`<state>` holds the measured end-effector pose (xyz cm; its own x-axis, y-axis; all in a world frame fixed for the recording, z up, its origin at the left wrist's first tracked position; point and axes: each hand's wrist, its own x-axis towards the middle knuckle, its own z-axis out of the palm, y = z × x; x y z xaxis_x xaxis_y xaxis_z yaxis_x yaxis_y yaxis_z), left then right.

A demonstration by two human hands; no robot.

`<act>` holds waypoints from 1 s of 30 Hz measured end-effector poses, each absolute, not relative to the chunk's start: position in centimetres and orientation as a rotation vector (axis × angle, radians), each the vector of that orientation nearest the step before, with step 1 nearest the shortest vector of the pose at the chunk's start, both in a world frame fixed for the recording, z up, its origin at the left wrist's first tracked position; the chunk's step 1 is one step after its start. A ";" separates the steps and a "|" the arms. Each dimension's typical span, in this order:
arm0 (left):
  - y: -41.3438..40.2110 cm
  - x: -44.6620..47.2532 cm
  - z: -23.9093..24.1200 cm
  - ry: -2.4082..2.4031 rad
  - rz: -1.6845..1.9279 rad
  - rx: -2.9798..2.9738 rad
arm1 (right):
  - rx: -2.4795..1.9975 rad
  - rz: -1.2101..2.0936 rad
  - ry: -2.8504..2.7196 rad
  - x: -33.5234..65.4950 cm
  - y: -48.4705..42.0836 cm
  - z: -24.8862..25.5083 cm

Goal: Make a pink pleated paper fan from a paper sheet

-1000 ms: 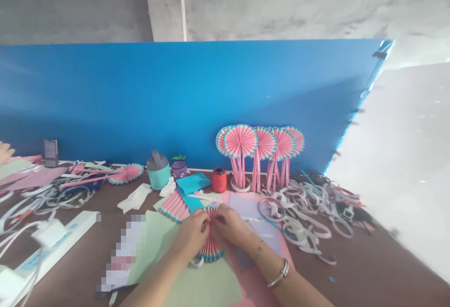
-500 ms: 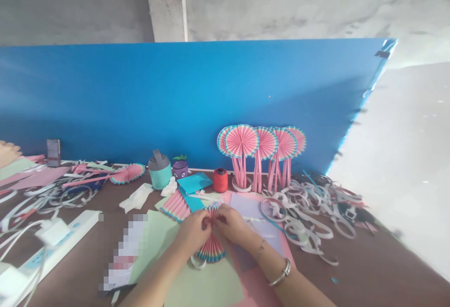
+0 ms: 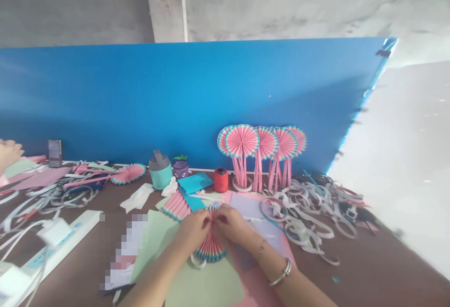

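Note:
My left hand (image 3: 192, 232) and my right hand (image 3: 231, 225) meet over a pleated pink paper fan with a blue edge (image 3: 211, 248), and both pinch its top, fingers closed. The fan lies on a pale green sheet (image 3: 204, 283) and a pink sheet (image 3: 258, 281). A small white tape ring (image 3: 197, 262) sits under the fan's left side. My right wrist wears a silver bangle. A second folded pink pleated piece (image 3: 175, 205) rests just beyond my left hand.
Finished pink fans on stems (image 3: 262, 150) stand against the blue board (image 3: 176, 101). Near them are an orange thread spool (image 3: 221, 180), a teal cup (image 3: 160, 171) and curled white paper strips (image 3: 309, 208). A white power strip (image 3: 56, 239) lies left. Another person's hand (image 3: 7, 152) shows at the far left.
My hands stay pinched on the fan and barely shift. The view has drifted slightly, and the other person's hand at the far left has come a little further into view.

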<state>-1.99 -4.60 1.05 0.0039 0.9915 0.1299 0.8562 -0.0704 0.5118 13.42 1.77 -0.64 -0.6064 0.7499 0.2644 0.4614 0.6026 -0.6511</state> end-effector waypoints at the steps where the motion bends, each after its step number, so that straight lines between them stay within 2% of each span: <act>1: -4.7 -2.1 1.1 1.902 0.669 2.022 | -0.951 0.728 -2.309 13.4 1.8 -0.7; 16: -5.2 -2.4 1.5 1.820 0.505 2.374 | -1.035 0.701 -2.305 13.2 1.6 -0.4; 25: -4.7 -2.7 0.8 1.731 0.772 1.922 | -0.956 0.718 -2.318 13.7 1.7 -0.2; 30: -3.7 -3.3 -0.1 1.631 0.784 1.878 | -0.888 0.683 -2.443 14.2 1.7 0.7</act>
<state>-3.35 -3.66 -0.11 0.1039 0.9909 0.0851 0.6851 -0.1333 0.7162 14.23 1.70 0.74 -0.6915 0.6818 0.2388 0.4592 0.6700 -0.5833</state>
